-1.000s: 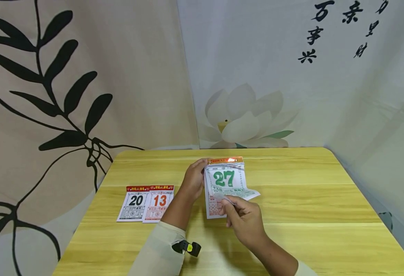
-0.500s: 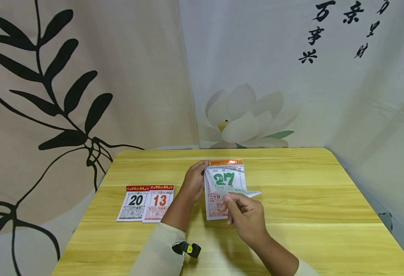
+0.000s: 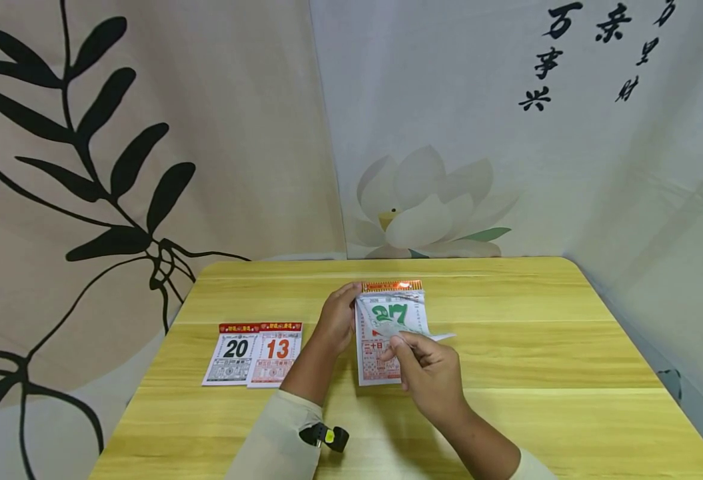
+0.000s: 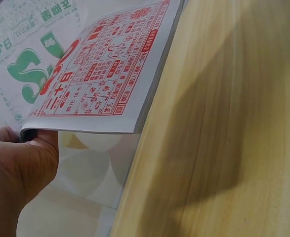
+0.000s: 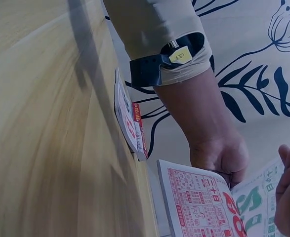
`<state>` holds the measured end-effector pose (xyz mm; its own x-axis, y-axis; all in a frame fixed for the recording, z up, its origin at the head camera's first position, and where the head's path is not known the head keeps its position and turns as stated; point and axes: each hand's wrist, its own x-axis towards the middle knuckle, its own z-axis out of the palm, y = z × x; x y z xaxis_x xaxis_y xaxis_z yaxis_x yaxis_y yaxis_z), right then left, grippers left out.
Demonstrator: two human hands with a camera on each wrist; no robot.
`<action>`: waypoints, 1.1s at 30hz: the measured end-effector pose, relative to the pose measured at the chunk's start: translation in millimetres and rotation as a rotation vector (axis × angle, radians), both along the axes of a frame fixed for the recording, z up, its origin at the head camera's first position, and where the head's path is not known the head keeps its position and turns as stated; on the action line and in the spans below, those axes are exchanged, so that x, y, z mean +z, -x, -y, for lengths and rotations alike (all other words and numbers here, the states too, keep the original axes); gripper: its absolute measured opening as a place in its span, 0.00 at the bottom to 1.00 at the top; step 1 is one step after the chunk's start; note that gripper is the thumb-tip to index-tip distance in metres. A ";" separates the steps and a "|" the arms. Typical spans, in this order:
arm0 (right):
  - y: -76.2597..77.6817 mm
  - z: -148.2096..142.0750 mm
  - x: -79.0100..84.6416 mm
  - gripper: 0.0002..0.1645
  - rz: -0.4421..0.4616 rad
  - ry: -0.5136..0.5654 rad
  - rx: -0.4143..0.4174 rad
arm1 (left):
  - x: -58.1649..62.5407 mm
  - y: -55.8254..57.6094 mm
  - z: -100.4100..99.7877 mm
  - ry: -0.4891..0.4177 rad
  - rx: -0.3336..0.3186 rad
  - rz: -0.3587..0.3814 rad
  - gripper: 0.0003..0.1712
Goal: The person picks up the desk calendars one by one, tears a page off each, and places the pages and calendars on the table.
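Note:
A tear-off calendar with an orange-red header is held up above the table. My left hand grips its upper left edge, thumb and fingers around the pad in the left wrist view. My right hand pinches the lower part of the top page, which carries a green 27. That page is bent up and away, baring the red-printed sheet below it. From the right wrist view, the lifted page stands apart from the pad along its lower part. The right fingertips' contact is partly hidden.
Two more calendar pads lie on the table left of my left forearm, one showing a black 20, the other a red 13, side by side. The wooden table ends at a printed cloth backdrop.
The green 27 page is folded up further, so its lower part shows less and more of the red sheet appears. The calendar has sunk slightly; the right hand still pinches the page.

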<state>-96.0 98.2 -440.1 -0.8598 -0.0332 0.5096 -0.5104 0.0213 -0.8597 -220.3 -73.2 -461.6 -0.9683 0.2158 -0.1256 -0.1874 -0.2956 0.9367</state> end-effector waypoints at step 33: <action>0.8 -14.1 10.7 0.13 0.091 0.108 -0.090 | 0.2 -0.9 3.0 0.011 0.023 0.037 0.23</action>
